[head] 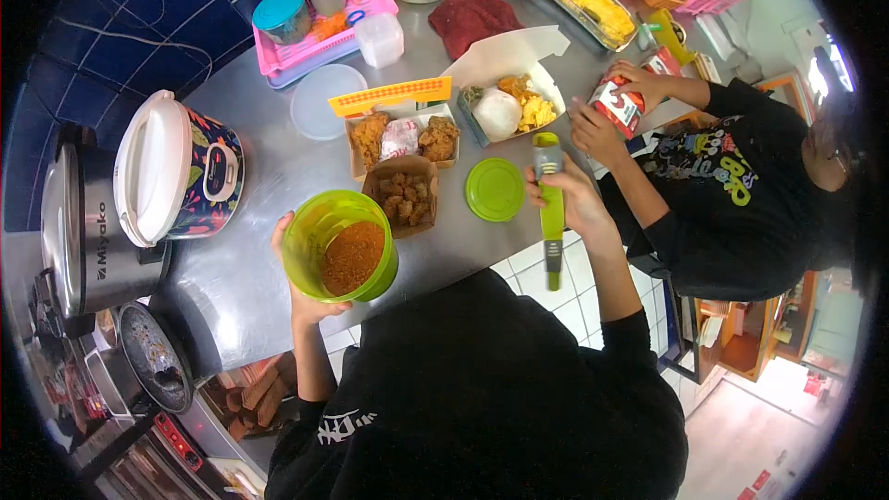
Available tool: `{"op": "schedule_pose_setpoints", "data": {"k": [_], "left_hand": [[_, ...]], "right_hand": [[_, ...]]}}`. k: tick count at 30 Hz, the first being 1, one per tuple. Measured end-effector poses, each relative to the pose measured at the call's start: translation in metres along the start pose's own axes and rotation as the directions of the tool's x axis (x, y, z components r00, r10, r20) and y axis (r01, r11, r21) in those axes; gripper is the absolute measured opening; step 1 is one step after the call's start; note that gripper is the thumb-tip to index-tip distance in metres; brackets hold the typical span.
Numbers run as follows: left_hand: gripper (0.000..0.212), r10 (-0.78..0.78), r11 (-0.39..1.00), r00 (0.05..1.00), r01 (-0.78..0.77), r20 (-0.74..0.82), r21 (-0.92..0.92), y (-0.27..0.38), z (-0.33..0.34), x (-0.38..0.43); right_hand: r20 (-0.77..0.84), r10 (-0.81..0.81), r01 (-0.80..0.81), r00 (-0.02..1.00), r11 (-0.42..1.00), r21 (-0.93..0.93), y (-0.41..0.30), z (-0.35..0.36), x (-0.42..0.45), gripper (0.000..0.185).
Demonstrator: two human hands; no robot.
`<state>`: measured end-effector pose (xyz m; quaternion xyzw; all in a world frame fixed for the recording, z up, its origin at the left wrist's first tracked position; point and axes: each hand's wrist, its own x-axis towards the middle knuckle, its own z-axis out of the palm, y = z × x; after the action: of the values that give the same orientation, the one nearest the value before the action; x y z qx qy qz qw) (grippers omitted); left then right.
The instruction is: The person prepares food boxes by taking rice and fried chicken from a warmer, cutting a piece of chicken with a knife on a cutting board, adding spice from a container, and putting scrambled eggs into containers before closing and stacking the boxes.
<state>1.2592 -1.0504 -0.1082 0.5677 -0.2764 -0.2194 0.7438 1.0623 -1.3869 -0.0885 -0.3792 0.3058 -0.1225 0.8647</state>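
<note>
My left hand (pixel 310 307) grips a green plastic tub (pixel 387 278) from its left and underneath, tilted so its inside shows. Reddish-brown seasoning powder (pixel 354 258) lies in the bottom. In my right hand (pixel 582 198) is a green and grey measuring spoon (pixel 553 212), held above the table's front edge. A round green lid (pixel 495 189) rests on the table between my hands. Just beyond the tub stands a brown paper box of small fried pieces (pixel 403 198). Behind that, an open carton holds fried chicken (pixel 439 139) and a wrapped bundle (pixel 399 139).
At right, a co-worker's hands (pixel 601 126) hold a red and white carton (pixel 619 103). An open box with rice (pixel 497 113) sits near them. Farther back are a tray of yellow food (pixel 589 3), a maroon cloth (pixel 472 16) and a pink basket (pixel 274 55). Cookers (pixel 156 173) stand left.
</note>
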Motion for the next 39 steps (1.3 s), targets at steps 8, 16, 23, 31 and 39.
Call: {"op": "schedule_pose_setpoints", "data": {"k": [8, 16, 23, 31, 39], "left_hand": [[0.130, 0.179, 0.936, 0.978, -0.202, 0.104, 0.290, -0.001, 0.002, -0.004], [0.108, 0.472, 0.711, 0.841, -0.540, 0.263, 0.451, 0.012, 0.025, 0.023], [0.105, 0.557, 0.634, 0.796, -0.591, 0.235, 0.499, 0.015, 0.038, 0.032], [0.105, 0.538, 0.676, 0.820, -0.558, 0.195, 0.482, 0.007, 0.033, 0.030], [0.104, 0.512, 0.654, 0.826, -0.552, 0.234, 0.517, 0.007, 0.032, 0.035]], "right_hand": [[0.297, -0.092, 0.301, 0.951, 0.513, -0.804, -0.012, 0.057, -0.006, 0.058], [0.809, -0.094, 0.779, 0.581, -0.226, -0.585, -0.028, 0.151, -0.016, 0.037], [0.935, 0.153, 0.600, 0.320, -0.796, -0.075, -0.009, 0.199, -0.014, 0.030], [0.851, 0.434, 0.739, 0.296, -0.668, 0.083, -0.002, 0.197, -0.026, 0.028], [0.872, 0.391, 0.712, 0.294, -0.698, 0.073, 0.010, 0.196, -0.022, 0.013]]}}
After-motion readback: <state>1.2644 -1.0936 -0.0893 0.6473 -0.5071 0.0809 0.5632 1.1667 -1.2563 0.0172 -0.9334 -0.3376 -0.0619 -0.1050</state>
